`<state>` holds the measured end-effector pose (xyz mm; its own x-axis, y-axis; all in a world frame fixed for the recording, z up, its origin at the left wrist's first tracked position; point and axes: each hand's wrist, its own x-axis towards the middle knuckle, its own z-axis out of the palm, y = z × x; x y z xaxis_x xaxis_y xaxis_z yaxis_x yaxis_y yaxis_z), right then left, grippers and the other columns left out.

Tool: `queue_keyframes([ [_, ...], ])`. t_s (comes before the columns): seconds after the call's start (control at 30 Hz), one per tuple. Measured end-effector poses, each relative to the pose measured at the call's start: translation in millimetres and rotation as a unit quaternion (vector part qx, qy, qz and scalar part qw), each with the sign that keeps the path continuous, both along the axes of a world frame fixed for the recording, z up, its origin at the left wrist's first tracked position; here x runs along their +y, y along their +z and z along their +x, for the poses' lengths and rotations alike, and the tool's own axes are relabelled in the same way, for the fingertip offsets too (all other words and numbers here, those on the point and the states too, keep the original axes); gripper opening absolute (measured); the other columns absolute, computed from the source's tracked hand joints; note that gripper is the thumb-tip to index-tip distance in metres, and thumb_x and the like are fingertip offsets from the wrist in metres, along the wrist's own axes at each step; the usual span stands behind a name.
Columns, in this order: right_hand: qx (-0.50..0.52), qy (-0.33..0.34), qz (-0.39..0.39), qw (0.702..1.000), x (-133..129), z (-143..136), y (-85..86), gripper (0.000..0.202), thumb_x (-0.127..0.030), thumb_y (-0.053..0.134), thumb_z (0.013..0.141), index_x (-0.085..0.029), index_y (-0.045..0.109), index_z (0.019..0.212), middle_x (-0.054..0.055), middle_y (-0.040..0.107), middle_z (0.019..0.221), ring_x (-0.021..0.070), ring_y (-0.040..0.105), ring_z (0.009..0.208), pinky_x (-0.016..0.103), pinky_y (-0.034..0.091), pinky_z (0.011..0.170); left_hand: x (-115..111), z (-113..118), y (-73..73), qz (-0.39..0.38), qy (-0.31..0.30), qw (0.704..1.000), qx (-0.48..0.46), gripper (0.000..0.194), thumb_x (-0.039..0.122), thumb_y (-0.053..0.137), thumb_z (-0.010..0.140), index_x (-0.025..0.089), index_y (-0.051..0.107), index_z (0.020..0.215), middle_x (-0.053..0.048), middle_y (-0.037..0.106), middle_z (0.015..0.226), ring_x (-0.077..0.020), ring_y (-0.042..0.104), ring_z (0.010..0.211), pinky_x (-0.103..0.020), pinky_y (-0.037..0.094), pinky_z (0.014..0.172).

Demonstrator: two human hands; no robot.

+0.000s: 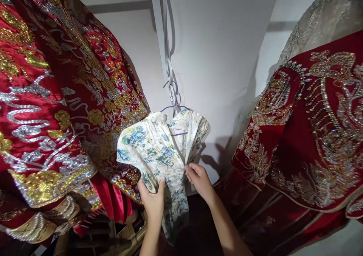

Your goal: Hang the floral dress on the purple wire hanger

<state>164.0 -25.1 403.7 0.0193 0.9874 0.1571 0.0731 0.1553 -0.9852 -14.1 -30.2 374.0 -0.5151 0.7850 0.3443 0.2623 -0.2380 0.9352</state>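
A white short-sleeved dress (154,146) with blue and green flowers hangs in the middle on a thin purple hanger (176,106). Its front is open in a V from the collar down. My left hand (152,199) grips the dress at its side, thumb on the front and fingers hidden behind the cloth. At the lower end of the neck opening, my right hand (198,176) pinches the front edge between thumb and fingertips. The lower part of the dress falls into shadow between my forearms.
A white strap (170,70) by a white post (160,33) meets the hanger's hook. Red embroidered garments hang close by: a jacket (96,82) on the left, another (297,135) on the right. Pearl-trimmed shoes (34,225) are at lower left. Behind is a white wall (218,51).
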Motion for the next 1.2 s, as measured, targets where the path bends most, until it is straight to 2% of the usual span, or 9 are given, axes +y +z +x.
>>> queue_keyframes([
  [0.1, 0.021, 0.028, -0.020, 0.999, -7.3, -4.1, 2.5, 0.038, -0.050, 0.049, 0.095, -0.020, 0.053, 0.072, -0.005, 0.042, 0.056, 0.0120, 0.038, 0.052, 0.025, 0.030, 0.052, -1.9, 20.8, -7.2, 0.158, 0.084, 0.970, 0.163, 0.076, 0.036, 0.081, 0.073, 0.017, 0.045, 0.137, -0.018, 0.046, 0.136, -0.0336, 0.044, 0.131, -0.052, 0.035, 0.112],
  [0.27, -0.022, 0.039, 0.021, 0.999, -11.2, -12.7, 9.2, 0.032, -0.039, 0.049, 0.095, -0.020, 0.053, 0.070, -0.004, 0.045, 0.059, 0.0127, 0.043, 0.056, 0.025, 0.031, 0.055, 8.1, 50.5, -2.7, 0.159, -0.102, 0.946, 0.263, 0.013, 0.024, 0.056, 0.094, 0.021, 0.059, 0.107, -0.008, 0.062, 0.101, -0.0235, 0.058, 0.101, -0.037, 0.046, 0.090],
  [0.43, -0.243, 0.002, 0.105, 0.964, 7.5, 11.8, 29.9, 0.024, -0.022, 0.047, 0.093, -0.020, 0.052, 0.069, -0.003, 0.049, 0.061, 0.0133, 0.043, 0.057, 0.026, 0.029, 0.058, 18.8, 44.5, 7.3, 0.131, -0.214, 0.936, 0.248, 0.017, 0.020, 0.047, 0.098, 0.020, 0.055, 0.083, -0.002, 0.056, 0.078, -0.0160, 0.056, 0.075, -0.025, 0.044, 0.070],
  [0.53, -0.343, 0.016, 0.204, 0.917, 35.9, 35.4, 65.9, 0.026, -0.017, 0.047, 0.092, -0.020, 0.051, 0.067, -0.001, 0.049, 0.061, 0.0148, 0.041, 0.059, 0.028, 0.028, 0.061, 16.9, 37.8, 13.5, 0.094, -0.251, 0.924, 0.272, 0.021, 0.021, 0.044, 0.098, 0.020, 0.054, 0.079, -0.003, 0.056, 0.078, -0.0162, 0.055, 0.073, -0.025, 0.042, 0.070],
  [0.73, -0.410, 0.002, 0.303, 0.860, 96.8, 48.9, 170.9, 0.032, -0.018, 0.049, 0.095, -0.020, 0.047, 0.063, -0.001, 0.047, 0.061, 0.0132, 0.039, 0.057, 0.028, 0.026, 0.062, 2.9, 45.0, 25.4, 0.032, -0.302, 0.893, 0.331, 0.018, 0.018, 0.044, 0.094, 0.021, 0.052, 0.079, -0.005, 0.056, 0.078, -0.0185, 0.055, 0.070, -0.026, 0.039, 0.065],
  [0.87, -0.409, -0.045, 0.300, 0.861, 106.7, 38.9, 195.7, 0.026, -0.016, 0.049, 0.092, -0.020, 0.047, 0.066, -0.003, 0.042, 0.058, 0.0116, 0.035, 0.053, 0.027, 0.023, 0.058, 5.1, 39.7, 30.9, 0.014, -0.329, 0.859, 0.391, 0.019, 0.012, 0.046, 0.090, 0.021, 0.058, 0.077, -0.005, 0.058, 0.074, -0.0190, 0.055, 0.064, -0.026, 0.035, 0.058],
  [0.97, -0.327, -0.077, 0.270, 0.903, 98.6, 33.5, 185.8, 0.024, -0.018, 0.048, 0.089, -0.020, 0.046, 0.065, -0.003, 0.044, 0.058, 0.0115, 0.037, 0.053, 0.026, 0.025, 0.056, 23.6, 28.9, 55.8, 0.040, -0.360, 0.861, 0.357, 0.019, 0.013, 0.051, 0.089, 0.021, 0.068, 0.093, -0.005, 0.065, 0.082, -0.0196, 0.061, 0.071, -0.028, 0.043, 0.064],
  [1.1, -0.090, -0.052, 0.206, 0.973, 85.7, 28.8, 169.2, 0.016, -0.020, 0.053, 0.080, -0.019, 0.053, 0.064, -0.004, 0.050, 0.057, 0.0107, 0.043, 0.054, 0.024, 0.031, 0.055, 64.3, 28.0, 126.0, 0.181, -0.280, 0.907, 0.259, 0.037, 0.027, 0.054, 0.096, 0.020, 0.060, 0.132, -0.007, 0.070, 0.096, -0.0186, 0.062, 0.078, -0.032, 0.048, 0.074],
  [1.2, 0.054, 0.009, 0.150, 0.987, 85.2, 23.5, 159.8, 0.013, -0.028, 0.057, 0.077, -0.017, 0.060, 0.068, -0.003, 0.054, 0.056, 0.0101, 0.046, 0.052, 0.023, 0.032, 0.051, 92.8, 41.5, 172.3, 0.244, -0.228, 0.897, 0.288, 0.030, 0.027, 0.054, 0.097, 0.018, 0.064, 0.124, -0.007, 0.069, 0.098, -0.0167, 0.060, 0.077, -0.031, 0.046, 0.075],
])
